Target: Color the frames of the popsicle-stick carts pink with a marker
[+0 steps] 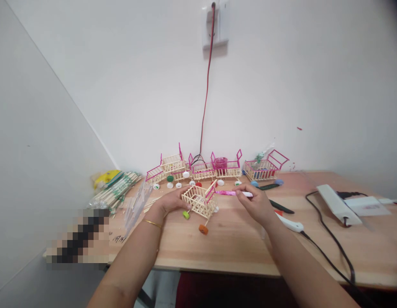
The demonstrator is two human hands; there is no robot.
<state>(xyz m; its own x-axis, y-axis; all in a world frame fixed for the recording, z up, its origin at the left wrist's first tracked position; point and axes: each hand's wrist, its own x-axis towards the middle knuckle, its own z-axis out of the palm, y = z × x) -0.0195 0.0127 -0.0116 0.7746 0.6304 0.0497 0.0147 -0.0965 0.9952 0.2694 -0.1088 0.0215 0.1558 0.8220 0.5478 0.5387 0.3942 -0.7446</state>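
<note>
A small stick cart [198, 202] with bottle-cap wheels, one green and one orange in front, stands tilted near the table's middle. My left hand [175, 201] grips its left side, fingers partly hidden behind the sticks. In my right hand [254, 203] is a white brush [245, 194] with a pink-coated end, pinched between thumb and fingers. That pink end points left, at the cart's handle, which is partly pink and partly bare wood. A pink cup [221, 166] stands behind, among the finished-looking pink-edged carts [203, 172].
Another cart [262, 170] stands at the back right. Bundled sticks [121, 190] and clear strips [137, 207] lie at the left. A white corded tool [290, 223], dark blades [282, 206] and a power strip [339, 205] with black cables occupy the right of the table [224, 252].
</note>
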